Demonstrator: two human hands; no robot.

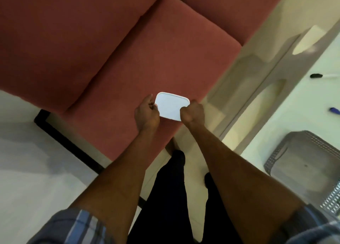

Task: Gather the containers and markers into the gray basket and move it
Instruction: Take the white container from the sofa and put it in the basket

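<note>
Holding over the red sofa cushion (147, 47), both hands pinch a white container (172, 105): left hand (147, 113) on its left edge, right hand (192, 113) on its right. Keep it level while carrying it right to the gray basket (303, 162). It is nearly square, so no clear long axis; its flat face points up.

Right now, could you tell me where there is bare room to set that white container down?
The gray basket looks bare inside. The pale table is free between the basket and the blue marker; the black marker lies farther up. The red sofa seat is bare beyond both hands gripping the white container.
</note>
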